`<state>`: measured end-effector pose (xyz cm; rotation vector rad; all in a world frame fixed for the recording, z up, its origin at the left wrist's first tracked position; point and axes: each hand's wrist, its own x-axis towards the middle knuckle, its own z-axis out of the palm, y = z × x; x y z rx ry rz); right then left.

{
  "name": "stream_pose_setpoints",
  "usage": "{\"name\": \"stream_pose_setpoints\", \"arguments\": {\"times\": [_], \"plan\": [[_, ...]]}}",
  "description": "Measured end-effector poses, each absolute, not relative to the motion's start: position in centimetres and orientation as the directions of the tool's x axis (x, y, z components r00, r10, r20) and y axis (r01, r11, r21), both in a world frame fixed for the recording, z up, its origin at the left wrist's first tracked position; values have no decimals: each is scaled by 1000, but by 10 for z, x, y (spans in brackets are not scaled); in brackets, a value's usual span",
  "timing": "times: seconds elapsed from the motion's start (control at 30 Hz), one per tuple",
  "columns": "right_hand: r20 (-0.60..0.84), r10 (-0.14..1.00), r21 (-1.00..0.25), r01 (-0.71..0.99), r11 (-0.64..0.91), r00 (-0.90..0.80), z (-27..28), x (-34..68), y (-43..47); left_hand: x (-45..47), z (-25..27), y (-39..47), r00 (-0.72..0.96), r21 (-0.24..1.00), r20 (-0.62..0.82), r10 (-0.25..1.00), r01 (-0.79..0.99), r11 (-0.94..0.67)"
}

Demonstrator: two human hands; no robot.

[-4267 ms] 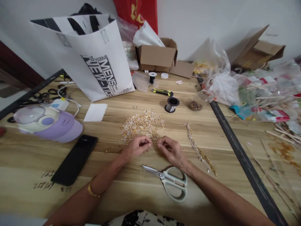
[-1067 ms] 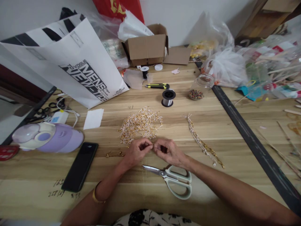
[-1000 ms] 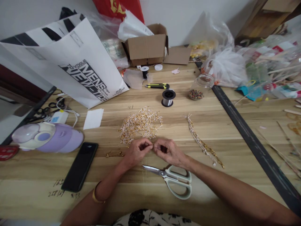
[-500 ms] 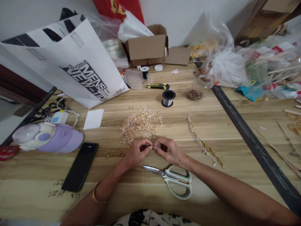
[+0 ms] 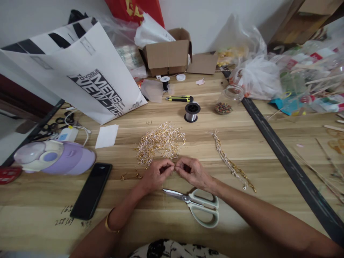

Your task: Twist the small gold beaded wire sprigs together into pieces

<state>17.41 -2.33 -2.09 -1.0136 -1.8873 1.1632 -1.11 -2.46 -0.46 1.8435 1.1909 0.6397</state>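
Observation:
My left hand (image 5: 158, 173) and my right hand (image 5: 194, 172) meet fingertip to fingertip over the table, each in a pinch. Whatever lies between the fingers is too small to make out. Just beyond them is a heap of gold and silver chain pieces (image 5: 158, 141). Scissors (image 5: 199, 205) with pale green handles lie below the hands, blades pointing left. A few small gold pieces (image 5: 131, 176) rest left of my left hand. On the right lie several gold and silver chains (image 5: 231, 163) side by side.
Behind the heap are a wire spool (image 5: 191, 113), a yellow-black utility knife (image 5: 179, 98) and a jar of beads (image 5: 225, 104). At left are a phone (image 5: 91, 191), a purple bottle (image 5: 64, 157) and a white paper bag (image 5: 88, 71). A black strip (image 5: 285, 154) crosses the table at right.

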Motion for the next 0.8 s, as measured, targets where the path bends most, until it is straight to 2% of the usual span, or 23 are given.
{"name": "stream_pose_setpoints", "arguments": {"times": [0.6, 0.8], "plan": [[182, 868, -910, 255, 327, -463, -25, 174, -23, -8, 2, -26, 434, 862, -23, 900, 464, -202], [172, 869, -928, 219, 301, -464, -25, 174, -24, -10, -2, -27, 405, 899, -69, 912, 421, -119]]}}
